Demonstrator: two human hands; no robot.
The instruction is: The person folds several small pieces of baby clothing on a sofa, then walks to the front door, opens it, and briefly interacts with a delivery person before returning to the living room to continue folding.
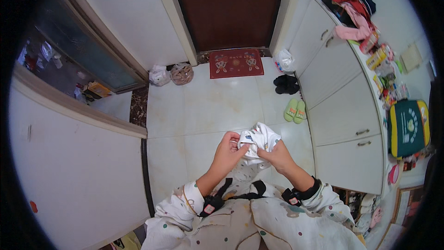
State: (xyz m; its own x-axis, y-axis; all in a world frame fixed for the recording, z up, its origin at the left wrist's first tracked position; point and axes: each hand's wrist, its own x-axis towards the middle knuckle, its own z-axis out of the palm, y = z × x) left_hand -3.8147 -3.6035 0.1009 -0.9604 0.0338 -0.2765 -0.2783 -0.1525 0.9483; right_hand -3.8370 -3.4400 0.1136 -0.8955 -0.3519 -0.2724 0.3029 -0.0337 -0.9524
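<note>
A white printed cloth garment [266, 134], bunched up, is held in front of my body above the tiled floor. My left hand [229, 151] pinches its left edge between thumb and fingers. At the opposite side my right hand [274, 154] grips the fabric, thumb on top and the other fingers hidden beneath. Part of the cloth hangs below my hands. What kind of garment it is, I cannot tell. Black straps with small devices [212, 204] sit around both wrists, over patterned sleeves.
Ahead, a red doormat [236, 64] lies before a brown door [232, 14]. Green slippers [295, 110] and black shoes [286, 84] stand by white cabinets [343, 111] on the right. Plastic bags [181, 74] rest near the door. A green-and-yellow bag [409, 128] sits on the cluttered cabinet top.
</note>
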